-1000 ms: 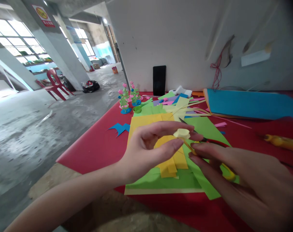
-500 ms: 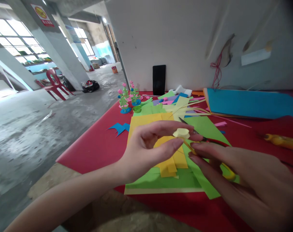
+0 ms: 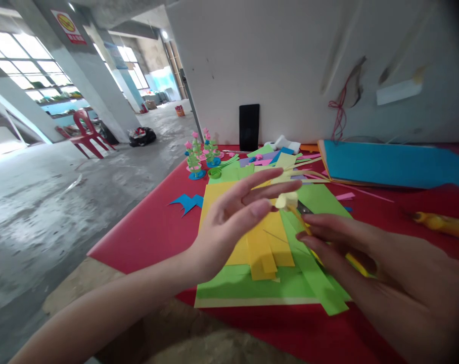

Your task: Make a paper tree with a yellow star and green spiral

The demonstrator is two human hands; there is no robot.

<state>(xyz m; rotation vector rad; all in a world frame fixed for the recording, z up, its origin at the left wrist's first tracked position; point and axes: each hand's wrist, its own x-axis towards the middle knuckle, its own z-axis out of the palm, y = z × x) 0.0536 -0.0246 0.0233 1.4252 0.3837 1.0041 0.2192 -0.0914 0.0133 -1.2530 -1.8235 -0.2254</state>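
My right hand [image 3: 369,268] pinches a thin yellow paper strip [image 3: 301,220] between thumb and forefinger. At the strip's upper end sits a small pale yellow folded paper piece [image 3: 287,200]. Scissors are also in that hand; a dark blade part [image 3: 304,208] and a yellow handle [image 3: 356,264] show, the rest being hidden by the fingers. My left hand [image 3: 229,222] is open, its fingers stretched out just left of and behind the folded piece. Whether a fingertip touches the piece, I cannot tell. Yellow sheets [image 3: 222,202] and green paper [image 3: 237,288] lie beneath both hands.
Small paper trees [image 3: 194,161] with pink tops stand at the table's back left. A dark phone-like slab [image 3: 249,127] leans on the wall. Paper strips and scraps lie behind the hands. A blue sheet stack [image 3: 396,162] and a yellow-handled tool [image 3: 445,225] are at right.
My left thumb and fingers have spread and moved off the folded paper piece. The piece is now tilted a little higher, still on its strip in my right hand.
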